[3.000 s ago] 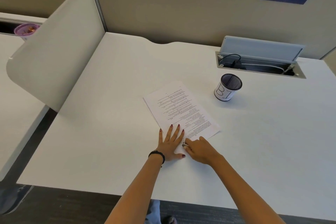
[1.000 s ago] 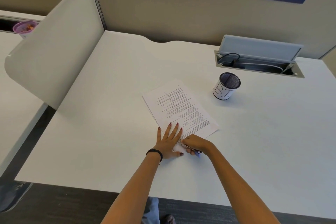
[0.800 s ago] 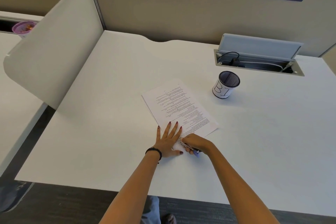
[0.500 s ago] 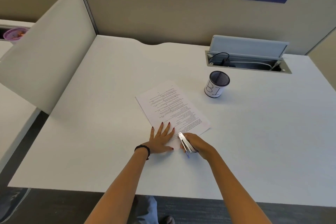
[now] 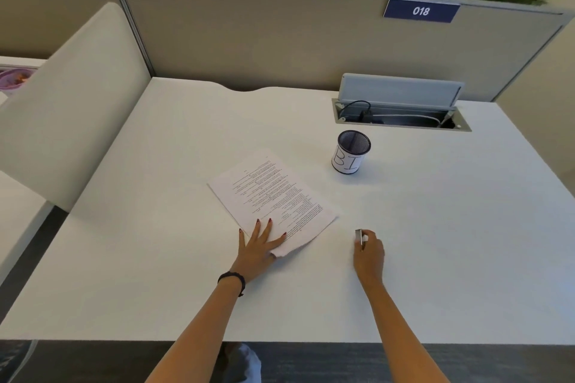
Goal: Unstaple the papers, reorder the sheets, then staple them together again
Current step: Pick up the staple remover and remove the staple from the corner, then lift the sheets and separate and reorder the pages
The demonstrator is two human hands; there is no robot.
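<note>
A stack of printed papers [image 5: 273,196] lies slanted in the middle of the white desk [image 5: 435,227]. My left hand [image 5: 258,246] rests flat on the stack's near corner, fingers spread. To the right of the papers, my right hand [image 5: 368,253] is closed around a small silver stapler [image 5: 359,236], whose metal end sticks out above the fingers. The stapler is apart from the papers, down at the desk surface.
A black mesh pen cup [image 5: 351,152] with a white label stands behind the papers to the right. An open cable tray [image 5: 401,116] sits at the back right. A white divider panel [image 5: 71,102] borders the left side. The desk's front edge is near my arms.
My right hand has drawn the stapler away from the paper corner and moved it to the right. My left hand stays pressed on the stack. The camera tilted up.
</note>
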